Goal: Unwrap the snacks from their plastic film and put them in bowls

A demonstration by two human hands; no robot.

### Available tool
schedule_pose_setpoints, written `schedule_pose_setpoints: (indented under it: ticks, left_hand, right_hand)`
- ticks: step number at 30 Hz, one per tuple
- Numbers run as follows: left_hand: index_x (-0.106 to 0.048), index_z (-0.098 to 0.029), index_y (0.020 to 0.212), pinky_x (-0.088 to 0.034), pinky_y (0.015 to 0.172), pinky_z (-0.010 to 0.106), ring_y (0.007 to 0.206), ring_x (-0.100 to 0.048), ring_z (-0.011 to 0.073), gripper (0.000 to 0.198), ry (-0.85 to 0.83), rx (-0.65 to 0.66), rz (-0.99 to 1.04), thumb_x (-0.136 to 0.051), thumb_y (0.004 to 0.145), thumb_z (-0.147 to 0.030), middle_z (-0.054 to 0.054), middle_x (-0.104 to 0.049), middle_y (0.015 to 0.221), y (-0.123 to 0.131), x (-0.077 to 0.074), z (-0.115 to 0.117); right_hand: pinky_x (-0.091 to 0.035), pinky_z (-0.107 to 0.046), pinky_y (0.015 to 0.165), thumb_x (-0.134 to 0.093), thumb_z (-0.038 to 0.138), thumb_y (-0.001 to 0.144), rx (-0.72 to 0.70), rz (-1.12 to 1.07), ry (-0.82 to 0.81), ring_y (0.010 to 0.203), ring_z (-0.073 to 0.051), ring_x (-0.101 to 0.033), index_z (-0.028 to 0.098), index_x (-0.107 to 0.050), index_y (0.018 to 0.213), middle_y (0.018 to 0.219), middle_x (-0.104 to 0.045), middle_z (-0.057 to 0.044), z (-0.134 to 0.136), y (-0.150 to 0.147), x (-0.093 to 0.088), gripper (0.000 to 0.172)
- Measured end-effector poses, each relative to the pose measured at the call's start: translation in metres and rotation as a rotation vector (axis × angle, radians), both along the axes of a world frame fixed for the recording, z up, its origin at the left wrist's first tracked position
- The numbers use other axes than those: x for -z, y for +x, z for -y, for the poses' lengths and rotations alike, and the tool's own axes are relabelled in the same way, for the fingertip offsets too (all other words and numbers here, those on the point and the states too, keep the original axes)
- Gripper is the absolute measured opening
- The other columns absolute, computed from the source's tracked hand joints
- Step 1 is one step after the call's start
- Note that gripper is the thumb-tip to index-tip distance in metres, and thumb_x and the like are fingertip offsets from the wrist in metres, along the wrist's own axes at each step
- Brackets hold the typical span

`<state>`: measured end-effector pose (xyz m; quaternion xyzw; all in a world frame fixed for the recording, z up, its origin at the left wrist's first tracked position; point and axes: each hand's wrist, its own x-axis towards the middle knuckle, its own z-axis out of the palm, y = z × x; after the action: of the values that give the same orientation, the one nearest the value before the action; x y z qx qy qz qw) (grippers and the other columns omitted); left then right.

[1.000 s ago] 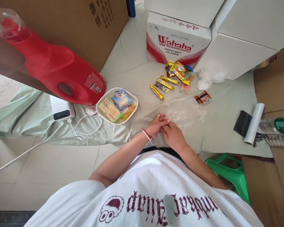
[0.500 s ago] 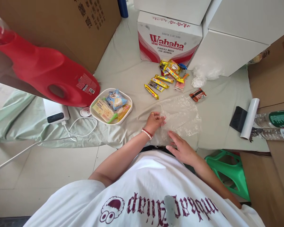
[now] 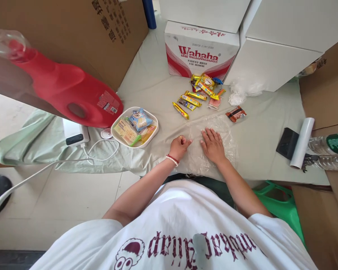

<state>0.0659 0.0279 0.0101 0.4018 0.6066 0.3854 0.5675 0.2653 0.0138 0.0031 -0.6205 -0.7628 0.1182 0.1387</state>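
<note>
A clear plastic bag (image 3: 228, 144) lies spread on the cloth-covered surface in front of me. My right hand (image 3: 213, 147) rests flat on it, palm down, fingers stretched out. At the bag's left edge my left hand (image 3: 179, 147) is closed in a pinch, seemingly on the thin film, though the edge is hard to see. Farther left, a white tray (image 3: 157, 132) holds several packaged snacks, among them a blue packet (image 3: 140, 119) and a pale cracker packet (image 3: 125, 131). Beyond the bag lie several yellow-wrapped snack bars (image 3: 190, 100) and a brown packet (image 3: 236, 113).
A big red jug (image 3: 81, 93) leans behind the tray, near a white power bank (image 3: 74, 133) and its cable. At the back stands a Wahaba-style water carton (image 3: 199, 63). A crumpled plastic bag (image 3: 239, 92), a white roll (image 3: 302, 143) and bottles are to the right.
My right hand has moved forward from the bag's near edge and now lies flat on it. My left hand has shifted slightly left, and the bag looks flatter.
</note>
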Motion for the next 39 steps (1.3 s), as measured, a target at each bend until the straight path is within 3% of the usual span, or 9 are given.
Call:
schedule_pose_setpoints:
  ticks: [3,6,9,11,18,26,32,36,39]
  left_hand:
    - [-0.036,-0.024,0.063,-0.038,0.06,0.023,0.06,-0.056,0.0123,0.041,-0.019,-0.005,0.016,-0.074,0.077,-0.03,-0.009,-0.039,0.055,-0.011,-0.003,0.001]
    - [-0.041,-0.023,0.071,-0.045,0.064,0.024,0.071,-0.066,0.0144,0.037,-0.031,-0.011,0.047,-0.077,0.076,-0.03,-0.005,-0.056,0.066,-0.008,-0.01,-0.003]
    - [-0.049,-0.023,0.093,-0.045,0.06,0.024,0.064,-0.065,0.0121,0.043,-0.071,-0.04,0.081,-0.085,0.071,-0.033,-0.001,-0.069,0.088,0.005,-0.015,-0.015]
    - [-0.051,-0.023,0.102,-0.041,0.056,0.024,0.056,-0.059,0.0095,0.054,-0.119,-0.075,0.092,-0.09,0.067,-0.034,-0.001,-0.072,0.088,0.015,-0.017,-0.026]
    - [-0.063,-0.019,0.071,-0.034,0.053,0.025,0.052,-0.046,0.0099,0.035,-0.17,-0.008,0.157,-0.093,0.057,-0.029,-0.006,-0.056,0.054,0.023,-0.011,-0.05]
    - [-0.059,-0.018,0.067,-0.041,0.059,0.022,0.061,-0.049,0.0085,0.035,-0.089,-0.053,0.237,-0.091,0.056,-0.027,-0.006,-0.056,0.063,0.016,-0.013,-0.046]
    - [-0.045,-0.021,0.074,-0.055,0.068,0.028,0.075,-0.069,0.0158,0.046,-0.151,-0.021,0.374,-0.089,0.059,-0.024,-0.005,-0.061,0.072,0.007,-0.021,-0.046]
    - [-0.043,-0.022,0.076,-0.042,0.051,0.017,0.059,-0.062,0.0095,0.048,-0.177,-0.07,0.372,-0.087,0.06,-0.017,-0.007,-0.059,0.066,-0.007,-0.023,-0.052]
    - [-0.049,-0.021,0.08,-0.033,0.046,0.016,0.051,-0.053,0.0053,0.043,-0.185,-0.095,0.353,-0.087,0.061,-0.017,-0.007,-0.06,0.066,-0.016,-0.024,-0.055]
  right_hand:
    - [-0.019,-0.056,0.129,-0.034,0.042,0.11,0.032,-0.024,0.028,0.155,-0.031,-0.034,0.016,-0.053,0.154,0.165,-0.043,-0.012,0.005,0.001,0.005,0.055]
    - [-0.02,-0.055,0.128,-0.036,0.042,0.11,0.053,-0.038,0.051,0.153,-0.032,-0.036,0.014,-0.055,0.152,0.163,-0.046,-0.014,0.004,0.003,0.003,0.055]
    - [-0.022,-0.055,0.127,-0.038,0.042,0.109,0.057,-0.047,0.071,0.151,-0.032,-0.038,0.014,-0.057,0.15,0.161,-0.049,-0.014,0.003,0.003,0.003,0.053]
    - [-0.023,-0.055,0.127,-0.038,0.042,0.109,0.056,-0.053,0.079,0.15,-0.032,-0.039,0.014,-0.057,0.149,0.16,-0.049,-0.014,0.003,0.003,0.004,0.053]
    - [-0.024,-0.055,0.127,-0.04,0.04,0.107,0.056,-0.06,0.064,0.148,-0.031,-0.041,0.018,-0.059,0.148,0.159,-0.051,-0.012,0.004,0.003,0.001,0.05]
    - [-0.025,-0.053,0.126,-0.041,0.037,0.107,0.038,-0.081,0.069,0.145,-0.029,-0.044,0.02,-0.061,0.147,0.155,-0.056,-0.009,0.005,0.003,-0.002,0.047]
    - [-0.026,-0.054,0.126,-0.041,0.037,0.107,0.04,-0.115,0.062,0.144,-0.028,-0.045,0.021,-0.064,0.143,0.153,-0.058,-0.01,0.005,0.005,-0.001,0.045]
    - [-0.028,-0.054,0.125,-0.042,0.037,0.107,0.048,-0.118,0.081,0.143,-0.029,-0.047,0.021,-0.066,0.14,0.151,-0.06,-0.009,0.004,0.005,0.0,0.044]
    - [-0.028,-0.053,0.125,-0.042,0.037,0.106,0.05,-0.12,0.083,0.142,-0.029,-0.047,0.021,-0.066,0.14,0.151,-0.06,-0.009,0.004,0.006,0.0,0.044]
